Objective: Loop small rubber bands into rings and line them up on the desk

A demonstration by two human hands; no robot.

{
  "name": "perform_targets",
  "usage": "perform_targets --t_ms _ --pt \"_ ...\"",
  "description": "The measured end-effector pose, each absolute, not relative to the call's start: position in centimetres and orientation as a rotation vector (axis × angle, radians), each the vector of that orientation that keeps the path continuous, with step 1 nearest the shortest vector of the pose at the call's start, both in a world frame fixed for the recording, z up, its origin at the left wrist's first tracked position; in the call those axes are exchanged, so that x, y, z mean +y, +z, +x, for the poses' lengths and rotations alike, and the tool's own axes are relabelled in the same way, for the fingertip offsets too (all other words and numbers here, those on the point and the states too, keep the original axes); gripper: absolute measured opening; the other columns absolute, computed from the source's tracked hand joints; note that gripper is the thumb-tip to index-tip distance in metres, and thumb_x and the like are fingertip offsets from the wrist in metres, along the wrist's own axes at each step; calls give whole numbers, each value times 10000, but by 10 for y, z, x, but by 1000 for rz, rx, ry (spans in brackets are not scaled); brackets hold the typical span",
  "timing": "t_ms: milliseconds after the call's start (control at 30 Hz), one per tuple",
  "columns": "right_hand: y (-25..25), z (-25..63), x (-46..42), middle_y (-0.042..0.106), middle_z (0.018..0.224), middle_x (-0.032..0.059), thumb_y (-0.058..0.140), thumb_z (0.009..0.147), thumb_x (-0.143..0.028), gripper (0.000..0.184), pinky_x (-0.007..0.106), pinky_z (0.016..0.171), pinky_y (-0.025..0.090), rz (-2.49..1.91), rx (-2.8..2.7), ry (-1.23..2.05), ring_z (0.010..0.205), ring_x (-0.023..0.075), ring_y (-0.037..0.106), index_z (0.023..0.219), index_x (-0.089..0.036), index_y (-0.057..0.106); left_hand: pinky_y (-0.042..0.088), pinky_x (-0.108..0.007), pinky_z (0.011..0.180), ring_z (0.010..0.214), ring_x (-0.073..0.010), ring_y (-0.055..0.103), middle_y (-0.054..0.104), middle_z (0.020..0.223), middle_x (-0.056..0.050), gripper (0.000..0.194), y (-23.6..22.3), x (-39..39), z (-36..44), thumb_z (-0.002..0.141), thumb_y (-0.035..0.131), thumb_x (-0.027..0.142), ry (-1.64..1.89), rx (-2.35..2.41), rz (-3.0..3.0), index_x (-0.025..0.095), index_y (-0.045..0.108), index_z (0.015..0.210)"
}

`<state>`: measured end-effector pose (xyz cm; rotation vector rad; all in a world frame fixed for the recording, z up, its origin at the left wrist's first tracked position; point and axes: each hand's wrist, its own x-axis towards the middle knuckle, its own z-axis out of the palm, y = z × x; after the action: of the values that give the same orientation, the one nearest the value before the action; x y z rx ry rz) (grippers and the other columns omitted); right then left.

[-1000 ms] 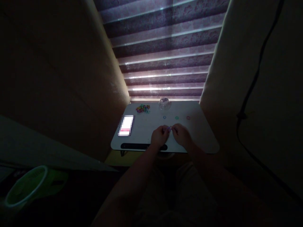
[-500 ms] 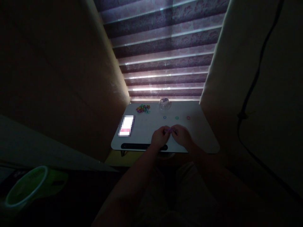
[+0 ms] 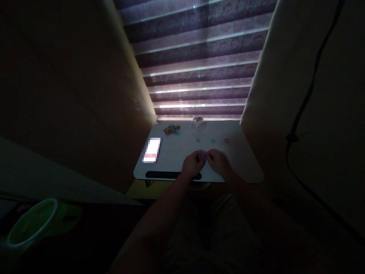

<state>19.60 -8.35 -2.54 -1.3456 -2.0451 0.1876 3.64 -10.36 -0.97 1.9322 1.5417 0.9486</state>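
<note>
My left hand (image 3: 194, 163) is closed in a pinch over the front half of the white table, with a small purple elastic hair band (image 3: 204, 155) at its fingertips. From the other side my right hand (image 3: 218, 161) pinches the same band, its fingertips almost meeting the left ones. Beyond the hands lie three small bands in a row: a blue band (image 3: 198, 140), a green band (image 3: 213, 140) and a red-pink band (image 3: 227, 140). A heap of multicoloured bands (image 3: 172, 129) rests at the back left.
A clear round container (image 3: 198, 124) stands at the back of the white table (image 3: 242, 163). On the left lies a phone (image 3: 152, 150) with a lit, blurred screen. A black slot (image 3: 164, 175) runs along the front edge. A green bin (image 3: 45, 222) stands lower left.
The purple band was drawn out between both hands and now shows as a small ring at the fingertips. Both hands stay in nearly the same place.
</note>
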Motion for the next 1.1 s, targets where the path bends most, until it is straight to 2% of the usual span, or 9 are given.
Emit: perform_targets --t_ms 200,467,733,900,1100 --pt "-25 196 -83 598 707 36 460 912 -317 264 282 632 330 -1366 -2043 185 657 156 504 719 -200 595 476 -248 753 826 -145 634 710 951 -24 250 -2 -108 37 887 541 378 990 1536 1892 234 642 1065" --pt "-25 195 -83 589 673 31 492 881 -347 245 284 613 326 -1366 -2043 190 623 152 487 737 -203 627 477 -256 748 826 -149 636 706 943 -18 243 -3 -108 36 877 555 375 1015 1564 1877 235 632 1061" --pt "-24 196 -85 577 663 23 527 831 -308 179 275 604 321 -1372 -2043 194 616 144 481 711 -200 605 470 -243 730 814 -137 631 707 962 -29 243 -4 -108 38 873 562 356 1027 1573 1853 215 626 1061" --pt "-25 197 -85 618 746 41 531 794 -234 109 277 643 361 -1365 -2021 240 681 160 528 782 -201 634 456 -239 686 741 -125 615 702 903 -29 225 -6 -106 38 862 567 342 1020 1603 1856 199 620 1027" --pt "-25 197 -85 645 835 56 541 767 -192 228 280 667 400 -1335 -1967 270 726 170 563 965 -205 652 449 -237 651 717 -127 612 691 853 -18 250 -9 -106 37 859 568 404 1021 1591 1863 209 615 1007"
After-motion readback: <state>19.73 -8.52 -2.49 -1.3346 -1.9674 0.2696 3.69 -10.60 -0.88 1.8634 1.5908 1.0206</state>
